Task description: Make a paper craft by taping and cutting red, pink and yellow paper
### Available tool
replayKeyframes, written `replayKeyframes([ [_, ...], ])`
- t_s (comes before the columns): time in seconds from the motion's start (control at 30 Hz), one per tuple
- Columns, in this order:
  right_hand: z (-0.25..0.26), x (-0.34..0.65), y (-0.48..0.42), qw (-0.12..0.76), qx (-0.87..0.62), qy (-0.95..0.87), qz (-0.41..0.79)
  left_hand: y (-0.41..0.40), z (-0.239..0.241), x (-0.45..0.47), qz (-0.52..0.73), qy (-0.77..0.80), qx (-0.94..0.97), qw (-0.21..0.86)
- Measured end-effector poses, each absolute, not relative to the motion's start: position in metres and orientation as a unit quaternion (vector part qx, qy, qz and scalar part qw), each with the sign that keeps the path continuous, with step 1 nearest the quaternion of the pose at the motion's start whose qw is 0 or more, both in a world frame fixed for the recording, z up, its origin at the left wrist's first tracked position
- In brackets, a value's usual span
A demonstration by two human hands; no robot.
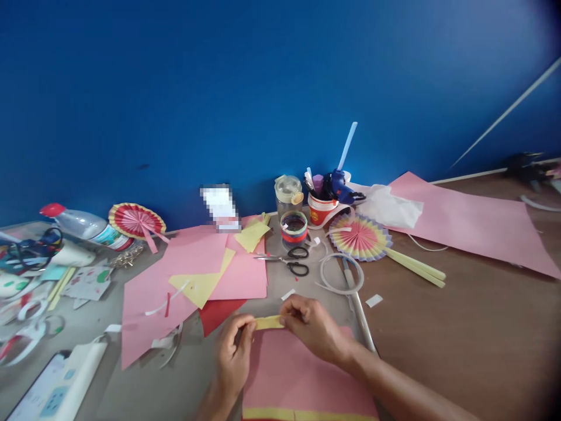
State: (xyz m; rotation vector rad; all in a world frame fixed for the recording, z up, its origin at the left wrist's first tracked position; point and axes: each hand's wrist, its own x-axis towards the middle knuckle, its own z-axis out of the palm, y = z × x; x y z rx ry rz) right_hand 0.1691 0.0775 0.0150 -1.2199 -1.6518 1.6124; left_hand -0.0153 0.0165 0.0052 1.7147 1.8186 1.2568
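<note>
Between my two hands runs a narrow yellow paper strip (269,322), at the far edge of a pink paper sheet (302,368). I cannot tell whether the strip is joined to the sheet. My left hand (234,354) pinches its left end with thumb and fingers. The right end is pinched by my right hand (313,327), which rests over the sheet's far edge. Along the sheet's near side shows a yellow border with some red below it. Black-handled scissors (294,261) lie beyond my hands.
Pink sheets (175,275) and yellow scraps (205,283) spread at left. Beyond stand tape rolls (294,229), a jar (288,196) and a red cup (321,210). Paper fans (362,237) lie on both sides. A bottle (87,225) and a power strip (74,377) are left.
</note>
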Motion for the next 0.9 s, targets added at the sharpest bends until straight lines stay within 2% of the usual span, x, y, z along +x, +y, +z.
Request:
replayKeyframes([
  [0.3, 0.014, 0.178, 0.077, 0.275, -0.420, -0.710, 0.494, 0.013, -0.004, -0.020, 0.429, 0.647, 0.614, 0.140],
  [0.57, 0.012, 0.181, 0.079, 0.313, -0.415, -0.748, 0.413, 0.014, -0.010, -0.020, 0.463, 0.671, 0.555, 0.167],
  [0.9, 0.002, 0.191, 0.091, 0.325, -0.476, -0.796, 0.186, 0.015, 0.007, -0.014, 0.507, 0.589, 0.611, 0.152],
])
